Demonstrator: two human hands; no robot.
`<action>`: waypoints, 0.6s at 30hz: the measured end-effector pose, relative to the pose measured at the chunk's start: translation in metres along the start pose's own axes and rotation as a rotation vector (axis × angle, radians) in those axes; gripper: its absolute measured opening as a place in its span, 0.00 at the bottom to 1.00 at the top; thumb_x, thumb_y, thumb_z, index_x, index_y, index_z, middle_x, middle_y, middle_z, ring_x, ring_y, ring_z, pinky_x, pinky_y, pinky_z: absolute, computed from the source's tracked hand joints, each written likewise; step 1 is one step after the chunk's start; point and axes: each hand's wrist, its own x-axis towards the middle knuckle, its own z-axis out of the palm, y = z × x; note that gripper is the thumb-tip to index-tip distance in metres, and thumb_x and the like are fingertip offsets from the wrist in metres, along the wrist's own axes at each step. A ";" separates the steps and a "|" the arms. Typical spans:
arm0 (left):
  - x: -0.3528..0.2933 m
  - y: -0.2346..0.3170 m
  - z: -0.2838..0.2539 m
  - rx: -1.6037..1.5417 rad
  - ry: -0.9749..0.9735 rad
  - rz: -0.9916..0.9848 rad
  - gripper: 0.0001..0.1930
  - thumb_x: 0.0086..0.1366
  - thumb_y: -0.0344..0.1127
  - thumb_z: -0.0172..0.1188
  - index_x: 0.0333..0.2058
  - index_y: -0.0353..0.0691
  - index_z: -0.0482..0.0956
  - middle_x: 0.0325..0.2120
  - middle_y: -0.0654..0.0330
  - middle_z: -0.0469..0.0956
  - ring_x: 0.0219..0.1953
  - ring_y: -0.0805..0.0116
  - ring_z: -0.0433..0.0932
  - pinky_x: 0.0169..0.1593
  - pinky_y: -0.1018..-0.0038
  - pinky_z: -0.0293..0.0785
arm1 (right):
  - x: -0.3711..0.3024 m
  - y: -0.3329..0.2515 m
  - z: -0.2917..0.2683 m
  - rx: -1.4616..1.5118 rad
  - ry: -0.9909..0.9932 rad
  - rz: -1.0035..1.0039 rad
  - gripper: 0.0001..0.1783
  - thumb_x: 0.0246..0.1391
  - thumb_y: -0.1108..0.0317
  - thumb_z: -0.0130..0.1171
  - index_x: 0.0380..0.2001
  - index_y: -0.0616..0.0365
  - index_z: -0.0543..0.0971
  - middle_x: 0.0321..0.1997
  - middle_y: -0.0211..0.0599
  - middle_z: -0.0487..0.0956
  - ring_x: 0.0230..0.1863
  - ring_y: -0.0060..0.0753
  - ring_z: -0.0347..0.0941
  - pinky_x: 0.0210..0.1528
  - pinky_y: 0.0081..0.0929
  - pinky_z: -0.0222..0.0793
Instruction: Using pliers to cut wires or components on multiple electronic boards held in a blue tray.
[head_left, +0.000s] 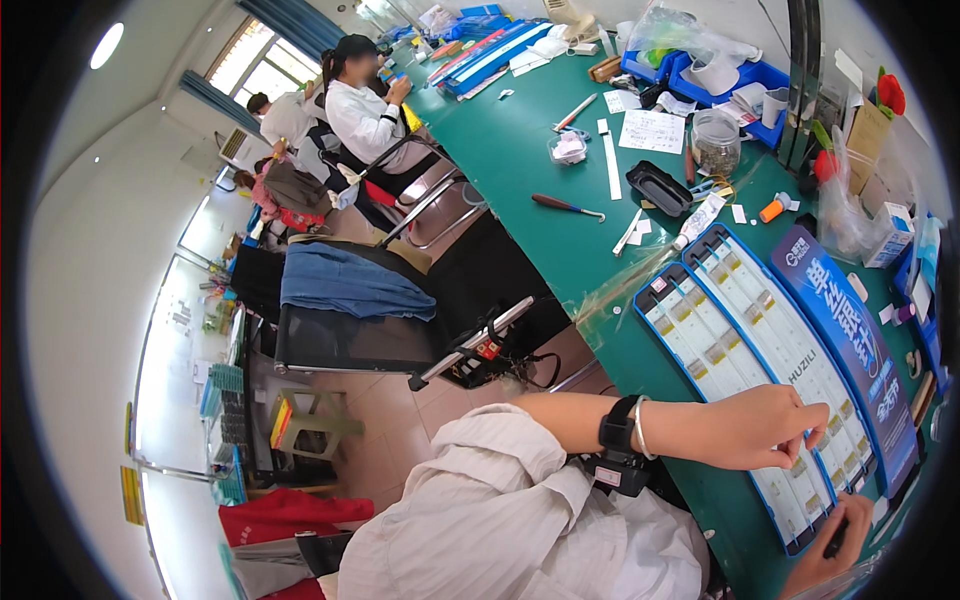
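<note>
My left hand (765,428) reaches across a long blue-edged tray (690,350) with white rows of small compartments. Its fingers are curled in over the compartments, and whatever they may pinch is too small to make out. A silver bangle (644,428) and a black wrist strap with a small device (616,440) are on that wrist. At the lower right, my right hand (845,545) is closed around a small dark object (835,537) beside the tray's near end. The kind of that object does not show. Some compartments hold yellowish strips.
Beyond the tray a blue printed lid panel (850,340) lies alongside. Farther up the green table (520,150) are a hook tool (567,206), a black box (660,188), a clear jar (715,140) and blue bins (730,85). An office chair (350,330) stands left; people sit beyond.
</note>
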 end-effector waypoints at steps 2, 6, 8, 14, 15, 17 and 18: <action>0.007 -0.004 0.004 0.021 -0.056 0.034 0.13 0.51 0.26 0.65 0.34 0.39 0.70 0.18 0.61 0.79 0.27 0.58 0.79 0.36 0.65 0.71 | 0.003 0.003 -0.001 0.067 0.054 0.013 0.07 0.65 0.71 0.51 0.41 0.64 0.74 0.39 0.44 0.72 0.34 0.38 0.66 0.43 0.27 0.70; 0.022 -0.009 0.005 0.199 -0.139 0.105 0.12 0.56 0.26 0.61 0.37 0.41 0.68 0.16 0.64 0.77 0.25 0.64 0.79 0.51 0.66 0.67 | 0.010 0.017 0.004 0.134 0.057 0.008 0.04 0.66 0.79 0.46 0.39 0.66 0.72 0.38 0.41 0.68 0.40 0.37 0.65 0.48 0.29 0.61; 0.028 -0.010 0.007 0.246 -0.162 0.069 0.14 0.53 0.27 0.62 0.37 0.39 0.69 0.14 0.63 0.76 0.25 0.60 0.80 0.43 0.64 0.70 | 0.011 0.020 0.007 0.114 0.009 0.009 0.06 0.66 0.79 0.47 0.41 0.66 0.73 0.39 0.40 0.69 0.40 0.35 0.65 0.48 0.30 0.61; 0.033 -0.019 0.015 0.049 -0.180 -0.038 0.15 0.52 0.28 0.63 0.38 0.37 0.69 0.16 0.59 0.79 0.23 0.52 0.80 0.27 0.61 0.69 | -0.001 0.057 0.005 0.248 0.271 0.227 0.24 0.62 0.72 0.57 0.59 0.60 0.63 0.43 0.40 0.72 0.42 0.26 0.62 0.49 0.25 0.56; 0.033 -0.020 0.015 0.056 -0.172 -0.055 0.15 0.52 0.28 0.63 0.38 0.37 0.69 0.16 0.59 0.79 0.23 0.52 0.80 0.27 0.61 0.69 | -0.010 0.078 0.005 0.263 0.258 0.222 0.24 0.62 0.72 0.57 0.59 0.60 0.63 0.43 0.40 0.72 0.42 0.26 0.62 0.49 0.25 0.56; 0.033 -0.022 0.017 0.034 -0.193 -0.088 0.15 0.53 0.28 0.63 0.38 0.38 0.70 0.18 0.57 0.80 0.24 0.52 0.81 0.29 0.62 0.71 | -0.030 0.099 -0.002 0.838 0.161 0.143 0.12 0.68 0.65 0.52 0.48 0.62 0.75 0.39 0.47 0.78 0.28 0.33 0.69 0.36 0.25 0.74; 0.036 -0.024 0.022 0.006 -0.227 -0.087 0.15 0.53 0.28 0.63 0.38 0.38 0.70 0.18 0.57 0.80 0.24 0.52 0.81 0.29 0.62 0.71 | -0.030 0.085 -0.003 1.047 0.134 0.082 0.07 0.67 0.70 0.53 0.44 0.63 0.73 0.39 0.49 0.79 0.29 0.30 0.71 0.35 0.28 0.72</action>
